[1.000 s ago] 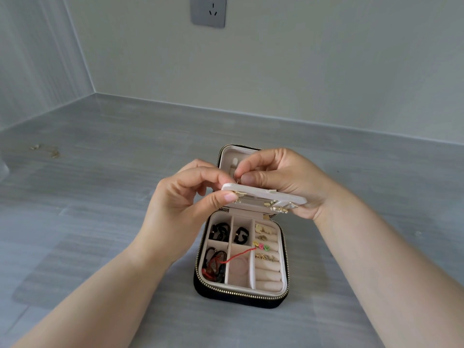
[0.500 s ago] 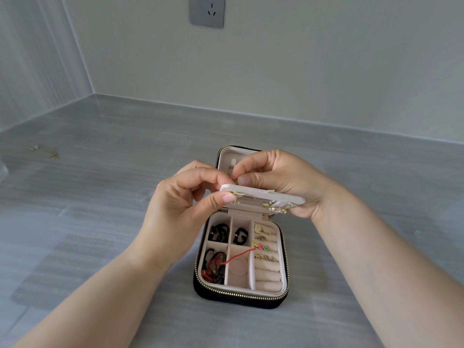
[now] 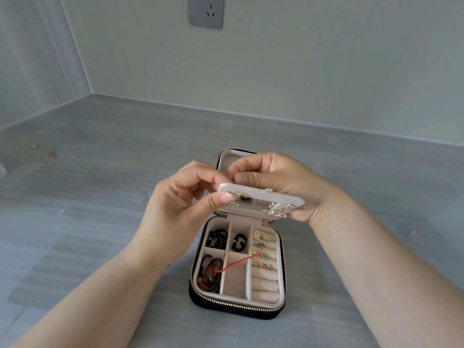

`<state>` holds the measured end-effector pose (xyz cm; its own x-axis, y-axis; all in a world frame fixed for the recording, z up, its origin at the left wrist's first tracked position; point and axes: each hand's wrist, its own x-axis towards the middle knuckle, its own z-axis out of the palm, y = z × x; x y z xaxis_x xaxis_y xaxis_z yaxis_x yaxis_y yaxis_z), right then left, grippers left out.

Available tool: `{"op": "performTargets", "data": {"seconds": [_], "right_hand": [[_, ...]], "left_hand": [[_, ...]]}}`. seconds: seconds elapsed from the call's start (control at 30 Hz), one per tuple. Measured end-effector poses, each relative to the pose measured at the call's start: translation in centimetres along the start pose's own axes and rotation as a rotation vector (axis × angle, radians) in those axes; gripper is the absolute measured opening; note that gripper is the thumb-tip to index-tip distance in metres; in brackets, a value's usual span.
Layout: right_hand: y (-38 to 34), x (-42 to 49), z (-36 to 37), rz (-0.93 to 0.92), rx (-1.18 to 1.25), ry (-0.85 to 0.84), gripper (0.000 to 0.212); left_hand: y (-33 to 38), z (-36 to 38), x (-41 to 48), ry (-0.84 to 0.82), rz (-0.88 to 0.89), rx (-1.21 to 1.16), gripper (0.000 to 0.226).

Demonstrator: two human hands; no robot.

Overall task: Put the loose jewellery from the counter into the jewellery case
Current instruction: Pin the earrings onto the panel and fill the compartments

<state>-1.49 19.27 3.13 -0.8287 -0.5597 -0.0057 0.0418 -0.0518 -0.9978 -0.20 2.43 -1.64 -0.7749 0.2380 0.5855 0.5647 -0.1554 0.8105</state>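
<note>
A black zip jewellery case [image 3: 233, 306] lies open on the grey counter, its cream compartments holding black hair ties, a red cord and gold earrings. Above it, both hands hold the cream earring panel [image 3: 261, 195] nearly level, with gold earrings [image 3: 277, 212] hanging from its underside. My left hand [image 3: 180, 209] pinches the panel's left corner by a small earring. My right hand [image 3: 283, 184] grips the panel from above and the right, thumb on its top. A thin gold chain [image 3: 47, 151] lies loose on the counter far left.
The counter meets grey walls at the back and left. A wall socket [image 3: 206, 11] sits high on the back wall. Bare counter surrounds the case on all sides.
The hands have barely shifted; the fingertips have adjusted slightly at the panel's left corner. The case and chain have not moved.
</note>
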Motion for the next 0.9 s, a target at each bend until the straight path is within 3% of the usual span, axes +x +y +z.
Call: {"op": "performTargets", "data": {"seconds": [0.5,0.9], "right_hand": [[-0.54,-0.2,-0.14,0.036,-0.097,-0.057,0.007],[-0.23,-0.48,0.2,-0.042,0.031,0.03,0.013]], "left_hand": [[-0.04,0.11,-0.18,-0.039,-0.009,-0.053,0.018],[-0.19,-0.01,-0.15,-0.044,-0.023,-0.095,0.018]]}}
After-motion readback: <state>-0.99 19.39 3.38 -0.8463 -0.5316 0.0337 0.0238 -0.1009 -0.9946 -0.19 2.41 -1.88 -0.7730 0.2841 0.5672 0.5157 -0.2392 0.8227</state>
